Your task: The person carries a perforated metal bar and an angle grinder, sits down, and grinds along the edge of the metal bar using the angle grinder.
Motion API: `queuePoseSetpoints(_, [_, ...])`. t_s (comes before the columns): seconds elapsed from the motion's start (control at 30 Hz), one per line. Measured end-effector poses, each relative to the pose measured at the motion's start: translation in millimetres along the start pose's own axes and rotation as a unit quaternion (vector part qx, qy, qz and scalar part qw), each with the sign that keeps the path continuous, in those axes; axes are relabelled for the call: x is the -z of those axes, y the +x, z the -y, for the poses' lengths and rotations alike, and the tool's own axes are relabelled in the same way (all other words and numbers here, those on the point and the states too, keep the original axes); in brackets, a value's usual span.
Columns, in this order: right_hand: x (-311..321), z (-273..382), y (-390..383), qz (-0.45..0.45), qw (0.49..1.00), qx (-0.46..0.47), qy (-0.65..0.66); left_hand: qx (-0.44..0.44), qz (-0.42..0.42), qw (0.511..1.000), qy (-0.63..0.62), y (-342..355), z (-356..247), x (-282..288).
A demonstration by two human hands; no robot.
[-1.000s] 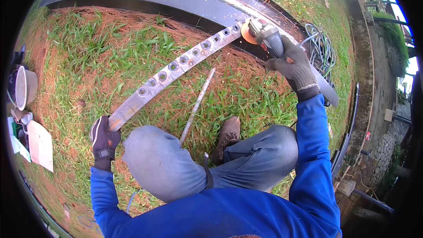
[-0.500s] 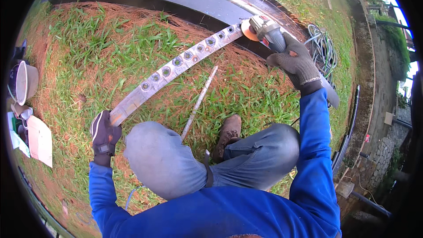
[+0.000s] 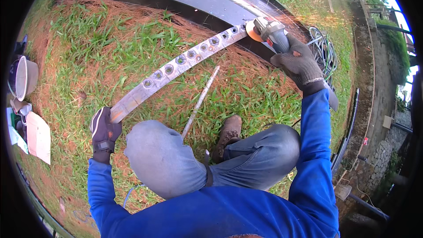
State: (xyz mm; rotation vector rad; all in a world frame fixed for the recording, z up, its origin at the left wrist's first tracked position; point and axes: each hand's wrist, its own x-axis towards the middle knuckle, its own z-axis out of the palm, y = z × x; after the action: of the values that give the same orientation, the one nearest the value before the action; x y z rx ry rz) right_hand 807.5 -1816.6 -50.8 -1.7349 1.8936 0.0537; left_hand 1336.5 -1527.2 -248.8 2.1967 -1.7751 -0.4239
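Observation:
My gloved left hand (image 3: pixel 105 128) is closed round the near end of a long flat metal bar (image 3: pixel 132 98) with a row of round holes. The bar slants up to the right, its far end resting at the edge of a dark steel beam (image 3: pixel 194 8). In my right hand (image 3: pixel 302 64), in a grey glove with a hole in it, is an angle grinder (image 3: pixel 275 34). The grinder's orange disc (image 3: pixel 253 31) meets the bar's far end, and sparks (image 3: pixel 326 17) fly off to the right.
A thin rod (image 3: pixel 201 101) lies on the grass before my knees. Coiled cable (image 3: pixel 324 55) lies beyond my right hand. At the far left stand a whitish bucket (image 3: pixel 29 78) and a sheet of cardboard (image 3: pixel 38 137). A stone wall (image 3: pixel 382 163) runs along the right.
The grinder and the bar's far end have shifted slightly to the right. More sparks now spread over the grass at the right. Both hands keep their hold.

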Motion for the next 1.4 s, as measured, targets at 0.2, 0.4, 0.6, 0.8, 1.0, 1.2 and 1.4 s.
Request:
queuePoseSetpoints(0.2, [-4, -1, 6, -0.01, 0.999, 0.002, -0.031, -0.015, -0.001, 1.0, -0.018, 1, -2, 3])
queuePoseSetpoints(0.4, [-3, -9, 4, -0.021, 0.999, 0.001, -0.037, -0.016, -0.005, 0.999, -0.029, 4, -4, 0])
queuePoseSetpoints(0.6, [-10, -24, 18, -0.041, 0.997, -0.003, -0.071, -0.028, -0.029, 0.999, -0.024, 2, -1, -4])
queuePoseSetpoints(0.8, [-16, -21, 30, -0.05, 0.991, -0.014, -0.121, -0.019, -0.003, 1.0, -0.015, -2, -5, 2])
queuePoseSetpoints(1.0, [-15, -43, 37, -0.093, 0.986, -0.031, -0.135, -0.007, 0.006, 1.0, -0.025, 4, -11, 0])
queuePoseSetpoints(1.2, [-19, -25, 38, -0.092, 0.981, -0.026, -0.167, 0.011, 0.022, 1.0, -0.012, 1, -7, 5])
queuePoseSetpoints(1.4, [-23, -31, 45, -0.118, 0.975, -0.005, -0.187, 0.008, 0.027, 0.999, -0.026, 1, -12, 8])
